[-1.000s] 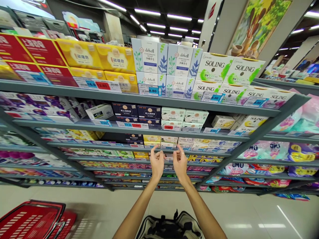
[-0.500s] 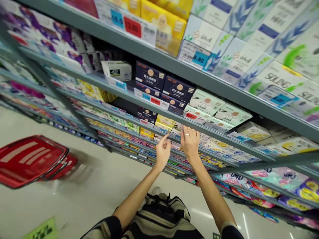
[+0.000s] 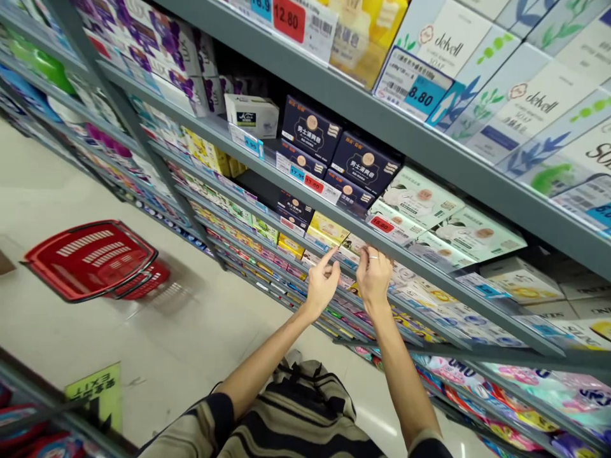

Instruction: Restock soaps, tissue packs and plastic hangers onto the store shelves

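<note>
Place: a supermarket toiletries aisle
Shelves: grey metal shelving [image 3: 429, 149] stacked with soap boxes [image 3: 449, 44]
Prices: a red-and-white price tag [image 3: 289, 19] on the shelf edge
Floor: a red shopping basket [image 3: 90, 261] on pale tile [image 3: 157, 337]

Grey shelf edge [image 3: 420, 264] just above the left grip [image 3: 322, 283] and right grip [image 3: 375, 277], blocking any rise. Tight slot ahead, seemingly, against packed boxes [image 3: 429, 302]. Open floor [image 3: 157, 356] off left, past the slanted steel upright [image 3: 162, 184], up to the red basket [image 3: 90, 261].
</note>
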Action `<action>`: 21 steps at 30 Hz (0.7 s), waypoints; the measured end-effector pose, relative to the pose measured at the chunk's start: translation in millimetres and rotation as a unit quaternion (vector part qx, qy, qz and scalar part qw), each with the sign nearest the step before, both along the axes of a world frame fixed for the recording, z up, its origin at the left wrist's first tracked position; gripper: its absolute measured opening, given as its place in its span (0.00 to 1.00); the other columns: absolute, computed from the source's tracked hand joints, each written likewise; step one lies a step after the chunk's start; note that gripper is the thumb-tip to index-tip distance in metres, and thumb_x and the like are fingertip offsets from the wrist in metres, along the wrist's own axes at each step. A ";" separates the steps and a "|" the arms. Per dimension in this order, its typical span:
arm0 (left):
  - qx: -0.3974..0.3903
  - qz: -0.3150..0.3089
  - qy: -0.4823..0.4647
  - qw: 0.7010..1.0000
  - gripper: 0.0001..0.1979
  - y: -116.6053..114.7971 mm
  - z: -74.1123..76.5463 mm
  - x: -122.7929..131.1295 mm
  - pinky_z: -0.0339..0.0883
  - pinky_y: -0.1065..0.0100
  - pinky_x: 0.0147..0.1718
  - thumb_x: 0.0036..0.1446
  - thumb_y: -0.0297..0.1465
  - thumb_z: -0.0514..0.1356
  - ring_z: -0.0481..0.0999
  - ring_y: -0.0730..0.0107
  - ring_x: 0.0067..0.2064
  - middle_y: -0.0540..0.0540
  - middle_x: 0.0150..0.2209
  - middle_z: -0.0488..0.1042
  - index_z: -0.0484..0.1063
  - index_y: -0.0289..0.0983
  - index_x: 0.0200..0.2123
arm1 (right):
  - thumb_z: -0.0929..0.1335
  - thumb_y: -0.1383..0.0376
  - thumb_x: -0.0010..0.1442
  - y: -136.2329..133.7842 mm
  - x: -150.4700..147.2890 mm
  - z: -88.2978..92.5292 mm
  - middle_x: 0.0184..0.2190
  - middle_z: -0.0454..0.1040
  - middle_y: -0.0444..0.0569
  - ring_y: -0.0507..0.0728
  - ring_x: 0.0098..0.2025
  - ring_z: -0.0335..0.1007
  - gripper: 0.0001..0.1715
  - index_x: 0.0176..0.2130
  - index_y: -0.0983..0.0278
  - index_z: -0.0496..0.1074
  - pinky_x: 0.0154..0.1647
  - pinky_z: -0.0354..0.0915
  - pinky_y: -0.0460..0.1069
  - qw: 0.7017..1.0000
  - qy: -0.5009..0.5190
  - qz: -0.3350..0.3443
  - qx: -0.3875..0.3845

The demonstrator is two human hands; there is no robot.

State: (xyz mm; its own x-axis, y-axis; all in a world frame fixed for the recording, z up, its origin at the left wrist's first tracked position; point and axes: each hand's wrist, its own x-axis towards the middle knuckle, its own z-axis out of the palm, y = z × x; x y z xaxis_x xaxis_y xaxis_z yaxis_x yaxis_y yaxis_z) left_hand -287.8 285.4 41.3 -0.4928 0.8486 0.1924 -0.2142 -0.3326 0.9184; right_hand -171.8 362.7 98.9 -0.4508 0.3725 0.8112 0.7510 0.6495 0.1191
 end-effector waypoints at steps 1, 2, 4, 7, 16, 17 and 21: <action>-0.002 -0.005 0.002 1.000 0.29 -1.0 -0.6 -2.4 0.63 0.72 0.25 0.69 0.38 0.57 0.67 0.74 0.21 0.54 0.19 0.72 0.65 0.35 0.70 | 0.63 0.63 0.75 0.3 1.1 -0.7 0.41 0.83 0.57 0.62 0.43 0.77 0.15 0.50 0.64 0.77 0.50 0.68 0.56 1.000 -0.002 0.002 -0.003; -0.002 -0.012 0.001 1.000 0.30 -2.0 -1.2 -4.7 0.64 0.72 0.25 0.69 0.38 0.57 0.68 0.73 0.22 0.54 0.20 0.73 0.65 0.35 0.70 | 0.63 0.63 0.75 0.5 2.1 -1.2 0.42 0.83 0.57 0.62 0.43 0.77 0.15 0.50 0.64 0.77 0.51 0.68 0.56 1.000 -0.002 0.004 -0.009; 0.000 -0.026 -0.006 1.000 0.30 -4.0 -2.7 -8.9 0.65 0.72 0.25 0.69 0.39 0.58 0.69 0.73 0.22 0.53 0.20 0.73 0.64 0.35 0.71 | 0.63 0.64 0.75 0.8 3.0 -1.6 0.43 0.83 0.58 0.62 0.45 0.77 0.15 0.51 0.64 0.77 0.52 0.67 0.57 1.000 0.000 0.008 -0.022; -0.001 -0.044 -0.011 0.999 0.31 -6.6 -5.1 -13.1 0.65 0.73 0.25 0.69 0.39 0.58 0.70 0.73 0.22 0.54 0.20 0.74 0.64 0.35 0.71 | 0.63 0.65 0.74 0.3 1.5 0.8 0.44 0.83 0.58 0.62 0.46 0.78 0.15 0.53 0.64 0.76 0.55 0.67 0.57 1.000 -0.002 0.006 -0.016; 0.010 -0.029 0.084 0.996 0.19 -22.7 -8.5 -29.5 0.67 0.72 0.28 0.69 0.38 0.58 0.74 0.72 0.25 0.51 0.23 0.76 0.77 0.35 0.56 | 0.66 0.72 0.69 -57.2 39.8 -33.7 0.57 0.80 0.58 0.63 0.63 0.74 0.29 0.66 0.58 0.66 0.63 0.70 0.63 0.998 0.021 0.060 0.016; 0.027 -0.018 0.133 0.991 0.16 -23.2 -5.3 -30.0 0.67 0.71 0.28 0.69 0.37 0.58 0.73 0.72 0.25 0.49 0.25 0.77 0.80 0.36 0.51 | 0.66 0.72 0.69 -65.8 49.1 -39.7 0.55 0.81 0.57 0.63 0.61 0.76 0.28 0.65 0.58 0.68 0.61 0.72 0.63 0.998 0.056 0.040 0.016; 0.135 -0.046 0.287 0.947 0.13 -16.5 19.5 -18.4 0.67 0.70 0.30 0.68 0.33 0.58 0.71 0.73 0.26 0.45 0.35 0.82 0.82 0.39 0.47 | 0.68 0.68 0.69 -83.0 81.7 -38.3 0.52 0.80 0.59 0.63 0.56 0.78 0.21 0.60 0.60 0.74 0.57 0.75 0.62 0.977 0.201 -0.069 0.017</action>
